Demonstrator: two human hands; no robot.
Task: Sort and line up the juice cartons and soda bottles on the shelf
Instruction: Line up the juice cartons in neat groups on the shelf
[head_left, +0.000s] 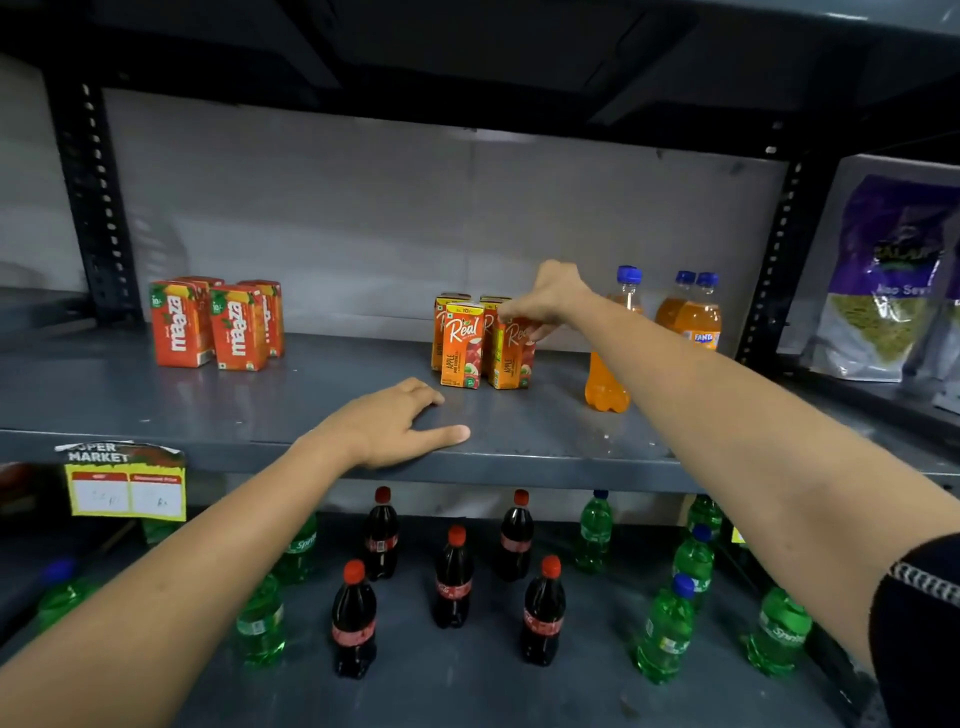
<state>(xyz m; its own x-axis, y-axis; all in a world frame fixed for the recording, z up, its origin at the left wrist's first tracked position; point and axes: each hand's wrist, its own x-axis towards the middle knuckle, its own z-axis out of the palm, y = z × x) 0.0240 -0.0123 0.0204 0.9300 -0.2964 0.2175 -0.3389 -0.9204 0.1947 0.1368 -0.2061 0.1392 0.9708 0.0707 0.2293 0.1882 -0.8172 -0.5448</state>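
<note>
The right hand pinches the top of an upright Real apple carton, fingers closed on it, long axis vertical, label facing out. It stands mid-shelf beside another Real carton. The left hand lies flat, fingers spread, at the front edge; bare shelf lies between the cartons and the Maaza cartons.

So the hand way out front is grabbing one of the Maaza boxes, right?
Not quite. In the head view the right hand is grabbing a Real apple juice carton, not a Maaza box. The Maaza cartons stand untouched further left on the shelf.
</note>
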